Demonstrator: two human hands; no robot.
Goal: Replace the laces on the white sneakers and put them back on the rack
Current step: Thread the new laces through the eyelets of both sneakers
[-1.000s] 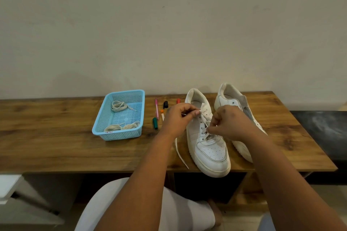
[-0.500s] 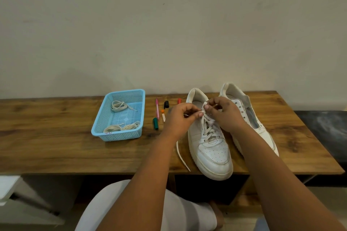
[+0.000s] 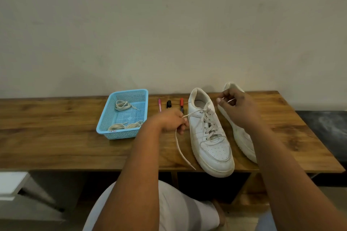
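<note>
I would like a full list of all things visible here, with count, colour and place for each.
sneakers: 2, white, right part of table; the left one laced, the right one mostly hidden.
lace: 1, white, its two ends held, one trailing to the table edge.
basket: 1, light blue, left of the pens.
spare laces: about 3 bundles, off-white, inside basket.
pens: at least 3, pink, black, red, between basket and sneakers.
table: 1, brown wood, against wall.
left hand: pinches lace.
right hand: pinches lace.

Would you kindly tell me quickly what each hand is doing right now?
Left hand: pinches one end of the lace beside the laced sneaker.
Right hand: pinches the other lace end, pulled up.
</note>
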